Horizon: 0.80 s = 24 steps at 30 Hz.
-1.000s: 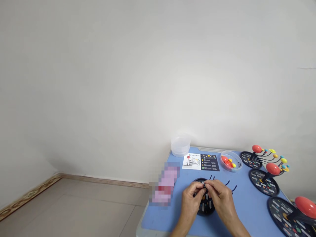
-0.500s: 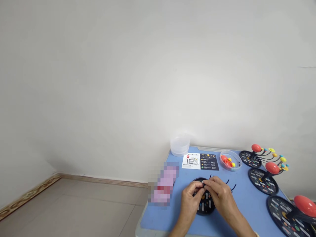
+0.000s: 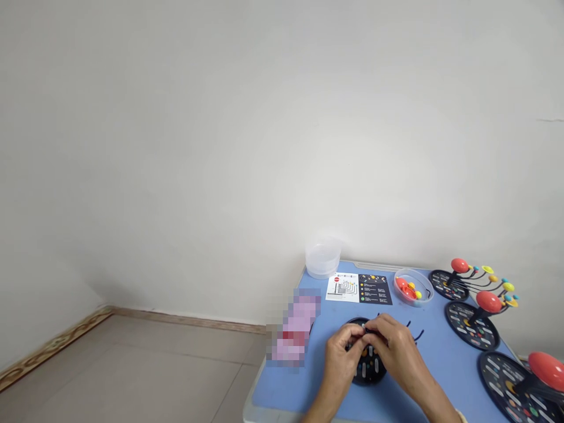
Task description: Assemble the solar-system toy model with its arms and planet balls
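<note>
My left hand [image 3: 340, 356] and my right hand [image 3: 395, 350] meet over a black round base [image 3: 368, 369] printed with coloured planet marks, on the blue table [image 3: 440, 370]. Both hands pinch at a small dark piece at the base's far middle, fingertips touching; the piece is too small to name. Thin black curved rods [image 3: 418, 335] lie just behind my right hand.
Behind are an instruction sheet [image 3: 359, 288], a clear tub [image 3: 322, 257] and a clear dish of red and yellow balls [image 3: 413, 287]. Three built planet models [image 3: 476, 311] on black bases line the right edge. A blurred pink patch [image 3: 294, 328] sits at the table's left edge.
My right hand has shifted slightly lower over the base; both hands stay pinched together at the same spot.
</note>
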Motion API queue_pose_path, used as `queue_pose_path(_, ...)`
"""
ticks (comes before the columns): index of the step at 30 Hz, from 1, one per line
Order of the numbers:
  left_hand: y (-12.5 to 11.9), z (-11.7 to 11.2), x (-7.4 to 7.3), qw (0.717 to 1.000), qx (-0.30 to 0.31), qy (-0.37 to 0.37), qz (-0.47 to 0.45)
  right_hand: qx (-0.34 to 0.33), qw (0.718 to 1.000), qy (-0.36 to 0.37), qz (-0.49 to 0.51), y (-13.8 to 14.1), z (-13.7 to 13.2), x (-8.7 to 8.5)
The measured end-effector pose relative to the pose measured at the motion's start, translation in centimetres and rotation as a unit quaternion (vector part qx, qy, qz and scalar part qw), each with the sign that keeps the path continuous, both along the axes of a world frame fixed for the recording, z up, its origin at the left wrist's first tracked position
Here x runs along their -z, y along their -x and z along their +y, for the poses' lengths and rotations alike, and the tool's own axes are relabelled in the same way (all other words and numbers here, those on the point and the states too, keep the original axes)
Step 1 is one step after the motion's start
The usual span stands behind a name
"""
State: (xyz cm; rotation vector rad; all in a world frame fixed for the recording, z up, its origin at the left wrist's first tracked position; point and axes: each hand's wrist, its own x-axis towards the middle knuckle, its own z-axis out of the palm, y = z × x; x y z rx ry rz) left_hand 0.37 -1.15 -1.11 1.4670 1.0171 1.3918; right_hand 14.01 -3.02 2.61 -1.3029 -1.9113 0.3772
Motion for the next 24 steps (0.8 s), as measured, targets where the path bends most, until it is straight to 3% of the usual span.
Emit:
queue_pose_path(7,0.0,0.0,0.1,1.000,-0.002,-0.012,0.001,0.003,0.993,-0.081,0.081,0.6,-0.1,1.8)
queue_pose_path(16,-0.1,0.0,0.2,1.000,0.005,-0.005,-0.012,-0.013,0.994,-0.079,0.071,0.1,-0.2,1.6)
queue_pose_path(24,0.0,-0.1,0.1,1.000,0.004,0.003,-0.001,-0.016,0.999,-0.050,0.005,-0.1,-0.1,0.4)
